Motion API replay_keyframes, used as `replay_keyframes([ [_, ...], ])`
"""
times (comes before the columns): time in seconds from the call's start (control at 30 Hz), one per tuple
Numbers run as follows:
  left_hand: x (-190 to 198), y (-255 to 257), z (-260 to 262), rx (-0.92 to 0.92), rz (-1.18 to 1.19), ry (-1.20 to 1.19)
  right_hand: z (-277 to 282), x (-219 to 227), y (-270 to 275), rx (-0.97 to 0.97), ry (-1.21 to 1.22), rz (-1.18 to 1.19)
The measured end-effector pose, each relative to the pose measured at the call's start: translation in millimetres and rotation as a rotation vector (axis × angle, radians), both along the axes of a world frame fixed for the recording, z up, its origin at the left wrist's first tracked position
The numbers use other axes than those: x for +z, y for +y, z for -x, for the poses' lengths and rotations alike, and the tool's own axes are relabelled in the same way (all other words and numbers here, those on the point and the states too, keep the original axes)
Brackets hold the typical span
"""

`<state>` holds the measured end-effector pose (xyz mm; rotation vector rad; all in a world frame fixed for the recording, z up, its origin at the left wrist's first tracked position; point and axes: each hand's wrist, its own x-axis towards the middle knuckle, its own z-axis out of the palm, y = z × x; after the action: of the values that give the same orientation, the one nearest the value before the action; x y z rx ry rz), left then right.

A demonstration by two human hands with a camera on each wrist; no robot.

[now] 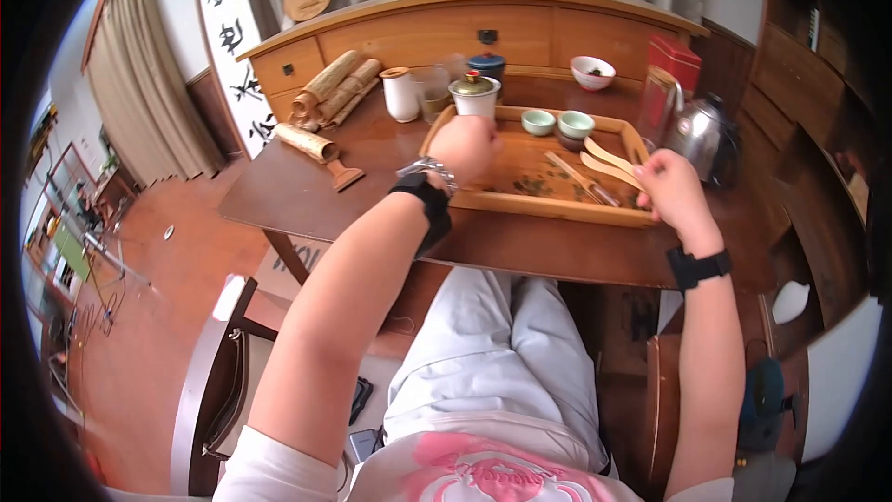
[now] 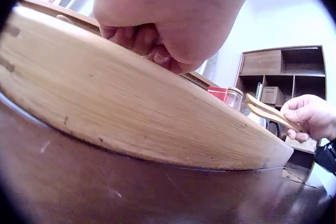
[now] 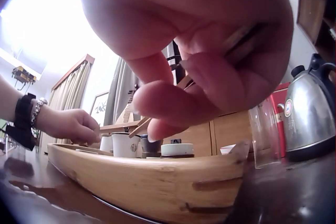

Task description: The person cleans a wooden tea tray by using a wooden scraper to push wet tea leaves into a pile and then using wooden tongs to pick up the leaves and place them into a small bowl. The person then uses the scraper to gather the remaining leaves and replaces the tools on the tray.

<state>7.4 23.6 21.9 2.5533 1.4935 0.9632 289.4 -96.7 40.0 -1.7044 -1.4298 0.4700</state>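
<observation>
In the head view, my right hand [image 1: 674, 191] pinches pale wooden tongs [image 1: 609, 164] over the right side of the wooden tray [image 1: 548, 208]; their two prongs point left, apart. The left wrist view also shows these tongs [image 2: 268, 109]. My left hand [image 1: 465, 151] is over the tray's left end, in front of the lidded white cup [image 1: 476, 102]. Its fingers [image 2: 142, 40] are curled, with nothing visible in them. Two pale green cups [image 1: 538, 123] [image 1: 576, 124] stand at the tray's back. Dark leaf bits [image 1: 534, 188] and a thin wooden stick [image 1: 571, 175] lie in the tray.
A metal kettle [image 1: 701, 138], glass jar [image 1: 658, 104] and red box [image 1: 671, 63] stand right of the tray. Behind it are a white bowl [image 1: 593, 72] and blue jar [image 1: 487, 66]. A white pitcher [image 1: 400, 96] and bamboo rolls [image 1: 339, 88] stand at the left.
</observation>
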Motion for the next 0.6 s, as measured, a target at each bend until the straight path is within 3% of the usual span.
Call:
replay_keyframes([
  [0.43,15,17,-12,-0.297,-0.196,0.454,-9,15,28,0.148,-0.329,0.031],
  [0.6,44,11,-18,-0.372,-0.215,0.55,-4,24,34,0.242,-0.457,0.099],
])
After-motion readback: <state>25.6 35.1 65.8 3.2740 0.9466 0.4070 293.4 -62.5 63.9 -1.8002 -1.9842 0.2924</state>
